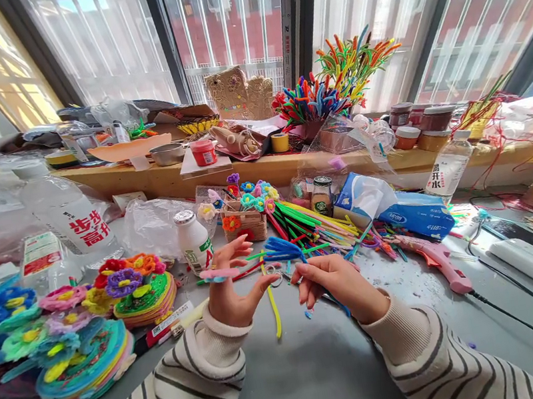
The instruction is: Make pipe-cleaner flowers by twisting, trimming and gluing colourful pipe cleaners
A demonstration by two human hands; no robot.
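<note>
My right hand [333, 286] is closed in a pinch around a bundle of blue pipe cleaners [282, 249], whose bent loops stick out to the left of the fingertips. My left hand [232, 286] is raised opposite it, its fingers spread and its thumb pointing at a small metal ring [273, 278]. Whether the thumb touches that ring is unclear. A fuzzy pink strip [218, 273] crosses the left fingers; how it stays there cannot be made out. A yellow pipe cleaner [276, 312] lies on the grey table [305, 382] between the hands.
Pipe-cleaner flowers on round layered bases [88, 366] stand at the left. A white bottle [193, 241] is just beyond my left hand. Loose coloured pipe cleaners [310, 219] lie behind both hands. At the right are a pink glue gun [435, 260] with a black cord and a blue tissue pack [415, 213].
</note>
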